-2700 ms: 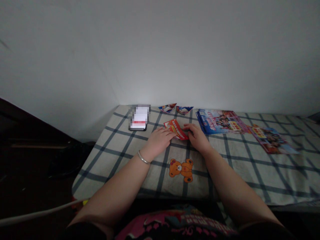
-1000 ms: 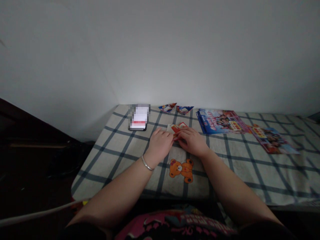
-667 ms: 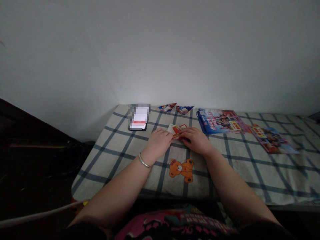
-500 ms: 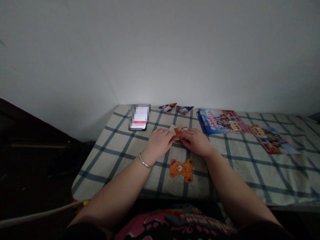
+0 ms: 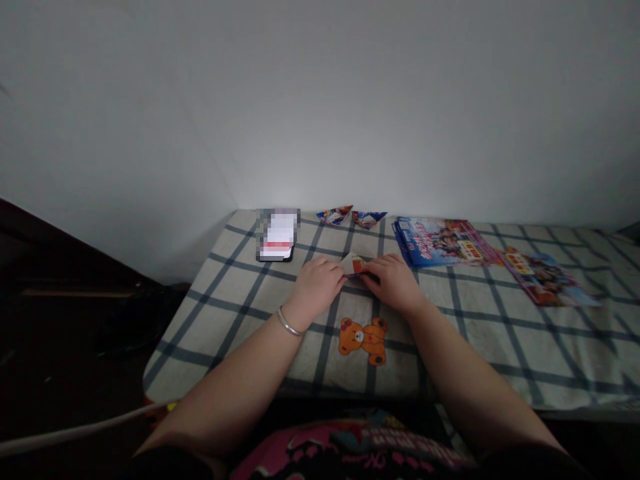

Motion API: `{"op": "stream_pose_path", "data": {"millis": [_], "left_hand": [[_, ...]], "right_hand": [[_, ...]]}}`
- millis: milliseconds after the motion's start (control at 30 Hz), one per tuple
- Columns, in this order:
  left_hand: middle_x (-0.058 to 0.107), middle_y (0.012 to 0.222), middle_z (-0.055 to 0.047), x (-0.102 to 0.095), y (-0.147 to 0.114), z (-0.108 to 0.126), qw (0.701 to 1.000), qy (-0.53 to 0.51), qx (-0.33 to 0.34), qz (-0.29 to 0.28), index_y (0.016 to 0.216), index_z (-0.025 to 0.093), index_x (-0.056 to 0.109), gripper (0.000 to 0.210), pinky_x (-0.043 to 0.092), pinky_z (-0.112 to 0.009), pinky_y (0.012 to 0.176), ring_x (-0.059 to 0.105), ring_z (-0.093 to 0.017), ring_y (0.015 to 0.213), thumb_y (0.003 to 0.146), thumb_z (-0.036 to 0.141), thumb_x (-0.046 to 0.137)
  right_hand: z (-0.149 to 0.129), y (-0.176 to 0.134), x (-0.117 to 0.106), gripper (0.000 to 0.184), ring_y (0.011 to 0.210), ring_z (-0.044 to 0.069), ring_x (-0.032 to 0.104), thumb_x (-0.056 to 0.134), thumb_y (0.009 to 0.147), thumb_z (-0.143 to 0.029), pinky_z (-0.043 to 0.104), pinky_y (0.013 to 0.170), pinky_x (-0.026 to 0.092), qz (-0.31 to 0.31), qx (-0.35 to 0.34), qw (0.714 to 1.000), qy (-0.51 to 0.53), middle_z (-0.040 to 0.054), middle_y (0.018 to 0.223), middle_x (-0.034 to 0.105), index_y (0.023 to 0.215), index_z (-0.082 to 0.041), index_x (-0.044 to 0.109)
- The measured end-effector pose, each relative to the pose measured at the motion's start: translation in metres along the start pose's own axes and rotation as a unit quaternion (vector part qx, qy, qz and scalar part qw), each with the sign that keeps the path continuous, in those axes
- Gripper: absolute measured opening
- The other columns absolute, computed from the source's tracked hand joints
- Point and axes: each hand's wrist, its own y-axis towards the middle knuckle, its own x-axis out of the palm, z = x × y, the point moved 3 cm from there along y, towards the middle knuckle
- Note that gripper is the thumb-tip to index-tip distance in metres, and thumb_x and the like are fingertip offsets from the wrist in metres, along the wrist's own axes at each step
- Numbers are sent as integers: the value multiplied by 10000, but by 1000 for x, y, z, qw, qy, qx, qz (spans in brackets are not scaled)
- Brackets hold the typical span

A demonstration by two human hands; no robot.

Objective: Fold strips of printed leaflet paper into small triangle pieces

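A small folded piece of printed paper [image 5: 354, 264], pale with a red-orange patch, lies low over the tablecloth between my hands. My left hand [image 5: 320, 283] pinches its left side, fingers closed. On its right side my right hand [image 5: 393, 280] is closed too, thumb and fingertips at the paper's edge. Both hands partly cover the paper, so its full shape is hidden. Behind it, near the wall, stand two folded paper boats, a left one [image 5: 335, 215] and a right one [image 5: 369, 219].
A phone [image 5: 280, 235] with a lit, partly blurred screen lies at the left. To the right are a stack of colourful printed leaflets [image 5: 440, 241] and a separate leaflet [image 5: 547, 277]. The checked tablecloth [image 5: 225, 327] bears a teddy bear picture [image 5: 363, 340]. A wall [image 5: 320, 120] rises behind.
Less of the paper's red-orange print shows now, and more of its pale side. My right hand has shifted slightly left and inward over it; the left hand has hardly moved.
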Motion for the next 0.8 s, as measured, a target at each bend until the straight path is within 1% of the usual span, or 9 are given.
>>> {"op": "stream_pose_path", "data": {"millis": [133,200,300,433,600,800], "left_hand": [[675,901,-70,2,1,-4,1000,-8,-25,1,887,157,660,165,474,-371,789,593,-228,874,923,246,527],[670,905,-78,3,2,-5,999,-14,-35,5,894,156,659,169,481,-374,788,601,-232,880,927,247,520],[664,899,-82,5,2,-7,999,-17,-45,8,893,157,656,156,489,-376,774,607,-238,879,920,252,535],[659,891,-77,6,3,-6,999,-5,-49,13,902,153,637,129,492,-367,763,612,-236,870,916,239,542],[647,870,-84,7,4,-5,998,10,-63,16,893,146,605,103,494,-360,743,614,-236,850,905,241,565],[637,896,-69,11,3,-6,998,13,-63,20,909,158,570,65,488,-339,761,605,-218,867,897,222,575]], "right_hand": [[-1,2,3,154,839,199,623,552,911,-267,362,932,362,16,32,999,-10,42,885,730,949,-212,690],[-2,3,4,158,857,199,625,544,915,-257,365,949,352,25,45,999,-12,46,911,728,946,-212,692],[-3,4,6,154,892,209,620,545,914,-264,370,910,358,30,59,998,-23,56,934,719,932,-213,689],[0,5,9,137,874,225,600,564,901,-288,375,851,365,34,74,996,-46,56,918,708,891,-219,682],[2,7,12,154,903,239,584,565,905,-322,385,875,361,59,89,993,-57,56,919,697,873,-222,678],[5,9,16,145,913,231,587,583,899,-336,384,864,344,51,112,991,-47,52,958,698,907,-228,679]]}}
